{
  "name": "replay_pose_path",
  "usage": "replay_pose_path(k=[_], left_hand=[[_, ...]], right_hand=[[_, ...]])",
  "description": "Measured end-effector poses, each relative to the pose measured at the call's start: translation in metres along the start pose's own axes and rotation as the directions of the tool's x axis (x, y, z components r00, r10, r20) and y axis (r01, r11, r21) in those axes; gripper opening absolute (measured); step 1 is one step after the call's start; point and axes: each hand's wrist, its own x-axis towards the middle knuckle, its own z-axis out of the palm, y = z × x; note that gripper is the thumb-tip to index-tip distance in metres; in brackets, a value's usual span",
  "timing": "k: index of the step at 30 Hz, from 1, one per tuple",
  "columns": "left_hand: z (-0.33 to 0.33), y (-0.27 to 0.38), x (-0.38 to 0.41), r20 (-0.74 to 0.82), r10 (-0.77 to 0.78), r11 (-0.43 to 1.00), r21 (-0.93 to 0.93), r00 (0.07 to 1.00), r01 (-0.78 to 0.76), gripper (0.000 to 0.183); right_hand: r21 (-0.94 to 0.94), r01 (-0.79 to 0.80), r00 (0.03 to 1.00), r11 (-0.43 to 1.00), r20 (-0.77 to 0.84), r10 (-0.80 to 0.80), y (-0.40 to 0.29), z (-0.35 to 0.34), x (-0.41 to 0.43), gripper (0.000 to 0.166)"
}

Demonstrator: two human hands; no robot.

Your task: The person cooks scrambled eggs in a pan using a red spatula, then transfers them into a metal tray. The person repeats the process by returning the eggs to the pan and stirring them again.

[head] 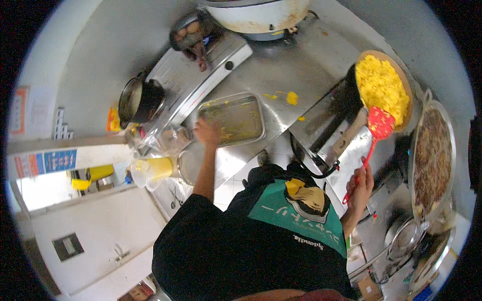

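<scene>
My right hand (360, 184) is closed round the handle of a red slotted spatula (380, 126). The spatula's blade rests against yellow scrambled egg (380, 82) heaped in a round pan (406, 86) at the upper right. My left hand (207, 132) is at the left rim of a shallow rectangular metal tray (262, 116); its fingers are blurred, so whether they grip the rim is unclear. The tray holds a thin layer of yellow residue. Bits of egg (292, 98) lie on the steel counter to the tray's right.
Left lie a plastic jug with yellow liquid (160, 168), a dark pot (141, 99) and scissors (176, 200). A stove (214, 71) bears a pan of eggs (188, 32). A large pot (260, 17) stands behind. Right are a wide pan of brown food (433, 158) and a strainer (406, 239).
</scene>
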Motion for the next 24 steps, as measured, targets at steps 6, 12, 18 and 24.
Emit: replay_pose_path(k=[6, 12, 18, 24], left_hand=[[0.124, -0.081, 0.04, -0.055, 0.085, 0.966, -0.242, 0.995, -0.095, 0.05], [0.132, -0.079, -0.009, 0.658, -0.008, 0.373, -0.697, 0.753, 0.612, 0.034], [0.074, 0.031, -0.125, 0.612, 0.607, -0.278, -0.435, 0.508, 0.856, 0.036], [0.016, 0.104, -0.131, 0.726, 0.609, -0.346, -0.119, 0.319, 0.931, 0.036]], right_hand=[[-0.047, -0.043, 0.999, 0.998, -0.003, 0.043, -0.004, 0.015, -0.001, 0.036], [-0.012, 0.018, 0.996, 1.0, -0.087, -0.019, -0.002, 0.014, -0.003, 0.035], [-0.055, 0.01, 0.993, 0.998, -0.115, -0.017, -0.005, 0.023, -0.006, 0.035], [-0.037, 0.011, 0.989, 0.999, -0.15, -0.016, -0.007, 0.032, -0.004, 0.035]])
